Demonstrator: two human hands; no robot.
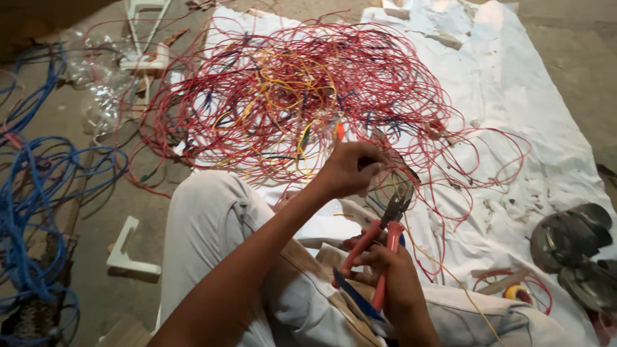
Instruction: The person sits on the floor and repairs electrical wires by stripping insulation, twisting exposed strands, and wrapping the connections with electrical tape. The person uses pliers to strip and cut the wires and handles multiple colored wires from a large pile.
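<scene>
Your left hand (350, 168) is closed around red wire (411, 168); your right hand (392, 273) is clamped on the pliers (379, 241), jaws at that wire.

Landmark: sheet (514, 83) spread on floor.
- Wire tangle (302, 90): on sheet's left half.
- Cable heap (32, 193): on floor, well left of sheet.
- Bracket (128, 254): on floor, left of sheet.
- Metal discs (572, 247): at sheet's right edge.
- Tape roll (519, 293): on sheet's near part.
</scene>
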